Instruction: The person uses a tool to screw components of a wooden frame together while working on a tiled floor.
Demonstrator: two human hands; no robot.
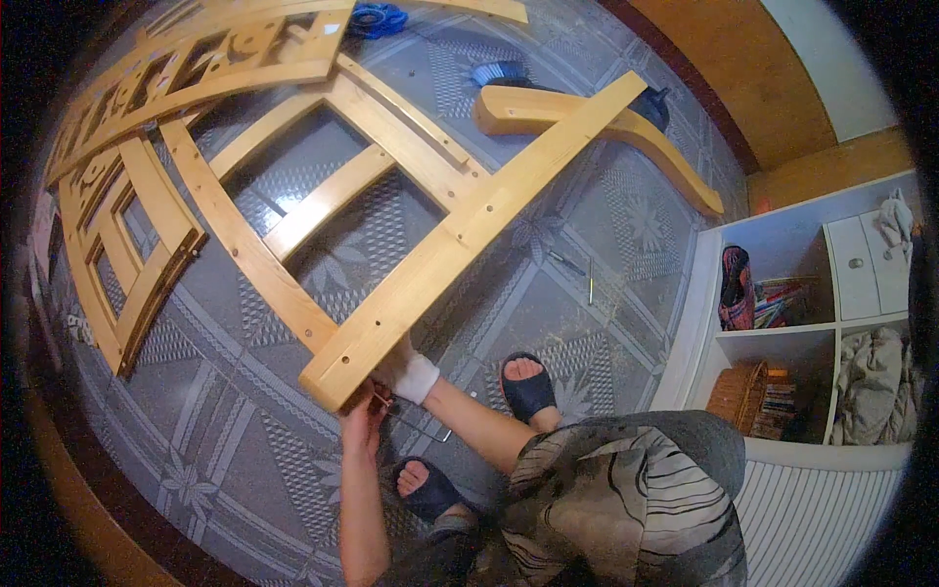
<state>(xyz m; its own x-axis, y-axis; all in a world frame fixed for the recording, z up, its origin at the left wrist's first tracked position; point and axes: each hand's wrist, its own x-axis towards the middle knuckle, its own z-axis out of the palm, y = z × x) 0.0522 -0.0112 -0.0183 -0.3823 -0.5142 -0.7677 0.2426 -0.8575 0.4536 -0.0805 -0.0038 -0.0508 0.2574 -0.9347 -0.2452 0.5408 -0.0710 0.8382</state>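
A pale wooden frame (pixel 328 210) with a long post (pixel 460 235) along its near side lies over the tiled floor. At the post's near end, my left hand (pixel 362 421) is bare, its fingers pinched together under the wood. A thin, small piece shows at those fingertips, too small to name. Beside it, my right hand (pixel 416 377) wears a white glove and reaches beneath the post. The post hides most of its fingers, so their grip does not show. Several dark bolt holes run along the post.
More slatted wooden panels (pixel 127 235) lie at the left. A curved wooden piece (pixel 665 161) rests at the far right. A screwdriver (pixel 590 279) is on the floor. White shelves (pixel 773 338) stand at the right, holding a wicker basket (pixel 740 396) and cloth. Blue items (pixel 377 20) lie at the back.
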